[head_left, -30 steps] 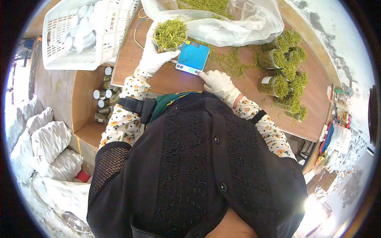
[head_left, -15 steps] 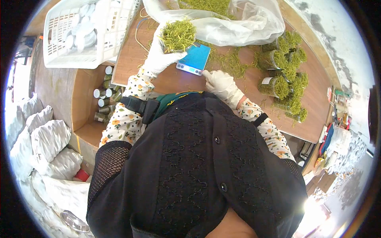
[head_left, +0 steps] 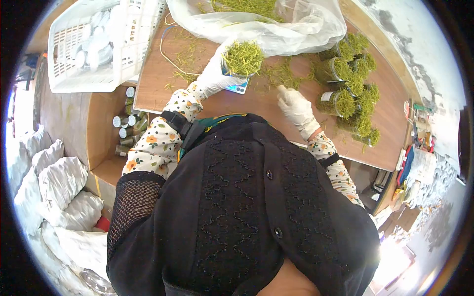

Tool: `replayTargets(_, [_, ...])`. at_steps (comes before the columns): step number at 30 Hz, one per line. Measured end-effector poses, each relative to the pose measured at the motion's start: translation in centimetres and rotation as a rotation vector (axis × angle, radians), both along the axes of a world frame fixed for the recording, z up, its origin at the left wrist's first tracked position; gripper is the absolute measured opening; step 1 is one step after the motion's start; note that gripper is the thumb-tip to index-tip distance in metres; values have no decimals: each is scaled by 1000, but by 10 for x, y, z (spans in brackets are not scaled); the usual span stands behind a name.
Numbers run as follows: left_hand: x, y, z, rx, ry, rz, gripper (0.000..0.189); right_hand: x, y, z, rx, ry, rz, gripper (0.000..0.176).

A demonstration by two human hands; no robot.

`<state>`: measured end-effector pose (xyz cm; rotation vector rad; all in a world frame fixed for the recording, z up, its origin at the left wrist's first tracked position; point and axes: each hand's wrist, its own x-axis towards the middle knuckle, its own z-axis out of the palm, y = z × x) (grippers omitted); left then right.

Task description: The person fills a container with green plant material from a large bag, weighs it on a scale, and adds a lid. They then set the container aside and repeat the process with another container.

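My left hand (head_left: 215,75), in a white glove, is wrapped round a jar heaped with thin green dried strands (head_left: 243,58). The jar is over the small blue digital scale (head_left: 239,88) and hides most of it; the front edge with its lit display shows below. To the right of the scale, my gloved right hand (head_left: 297,109) hovers near the table's front edge with its fingers curled in and nothing visible in them. Loose green strands (head_left: 284,74) lie on the table between the scale and the filled jars.
Several filled jars (head_left: 340,103) stand at the right of the brown table (head_left: 207,109). A clear plastic bag (head_left: 306,32) of green strands lies at the back. At left are a white basket (head_left: 133,44) with pale lids and a cardboard box (head_left: 101,118) of jars.
My left hand has carried the jar right, over the scale. My right hand has drawn away from the scale's front corner toward the right. The view has shifted slightly.
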<state>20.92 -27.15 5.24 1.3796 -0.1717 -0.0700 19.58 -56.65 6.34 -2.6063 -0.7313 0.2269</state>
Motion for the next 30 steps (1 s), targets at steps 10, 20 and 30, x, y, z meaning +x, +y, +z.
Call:
replayTargets(10, [4, 1, -22, 112, -61, -25, 111, 18, -37, -15, -148, 85, -396, 85])
replayTargets(20, [4, 18, 16, -18, -85, 34, 108, 32, 5, 8, -31, -21, 39, 36])
replayTargets(30, [0, 16, 12, -20, -75, 75, 107, 16, 86, -2, -417, 26, 367, 26])
